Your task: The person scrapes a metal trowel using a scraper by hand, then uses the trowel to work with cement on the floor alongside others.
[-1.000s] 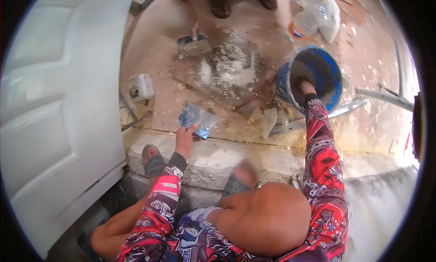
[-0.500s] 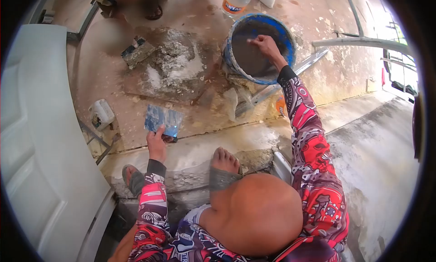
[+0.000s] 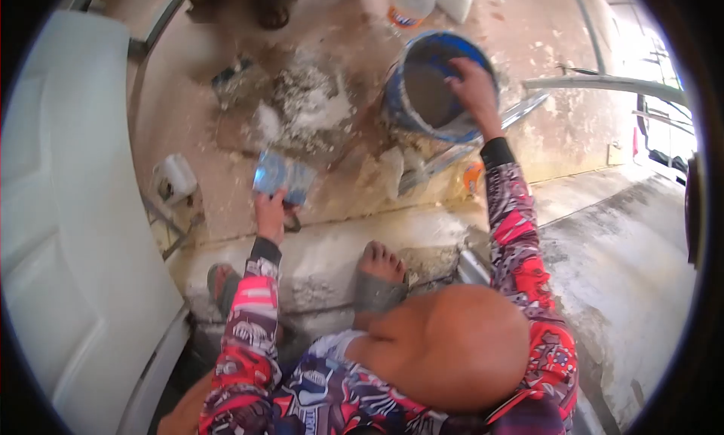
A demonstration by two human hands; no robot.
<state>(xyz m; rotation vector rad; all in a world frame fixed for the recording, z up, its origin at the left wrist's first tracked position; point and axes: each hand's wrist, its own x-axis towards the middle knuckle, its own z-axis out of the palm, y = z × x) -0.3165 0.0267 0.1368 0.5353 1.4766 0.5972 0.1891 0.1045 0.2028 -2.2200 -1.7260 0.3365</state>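
Observation:
My left hand (image 3: 271, 212) grips a wide flat-bladed scraper (image 3: 285, 177), its bluish blade pointing away from me over the floor. Above the blue bucket (image 3: 400, 107), at its right side, is my right hand (image 3: 475, 88), fingers apart and nothing seen in them. Grey wet material (image 3: 428, 95) lies inside the bucket. Left of it, a heap of whitish powder and grey mix (image 3: 313, 103) is spread on the floor. Another wide blade tool (image 3: 237, 84) rests at the heap's upper left, blurred.
A white door (image 3: 68, 209) stands at left, near a white container (image 3: 175, 178). Beyond the heap are another person's feet (image 3: 273, 15). Plastic bags (image 3: 455, 1) lie behind the bucket. A metal bar (image 3: 430, 171) passes below it, and a metal frame (image 3: 603, 84) is at right.
My right hand has come up out of the bucket's inside, and its fingers have spread. My left hand still holds the scraper. The camera view has shifted.

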